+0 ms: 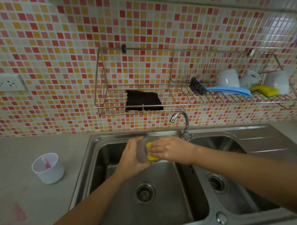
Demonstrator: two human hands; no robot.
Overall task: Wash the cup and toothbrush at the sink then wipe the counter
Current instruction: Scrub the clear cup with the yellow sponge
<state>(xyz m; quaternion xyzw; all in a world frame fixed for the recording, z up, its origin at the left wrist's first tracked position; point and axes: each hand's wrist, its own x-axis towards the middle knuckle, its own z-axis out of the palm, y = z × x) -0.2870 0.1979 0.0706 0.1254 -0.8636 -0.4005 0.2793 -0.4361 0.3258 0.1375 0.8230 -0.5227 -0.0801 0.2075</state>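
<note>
Left to right. A wall socket [6, 83] sits in the mosaic tiles above the grey tabletop [16, 149]. On the tabletop, left of the sink [89, 161], a white cup [49, 171] stands upright with a pink toothbrush [46, 164] inside. Over the left basin the hands meet. The left hand [131, 161] is wrapped round a grey cup [141, 152] tipped on its side. The right hand [170, 150] grips a yellow sponge [151, 151] pressed at that cup's mouth. Behind them rises the tap [184, 120]. On the wall rack [100, 85] above lie a black cloth [143, 100], a steel scourer [197, 86] and, at the far right, upturned white mugs [228, 78].
</note>
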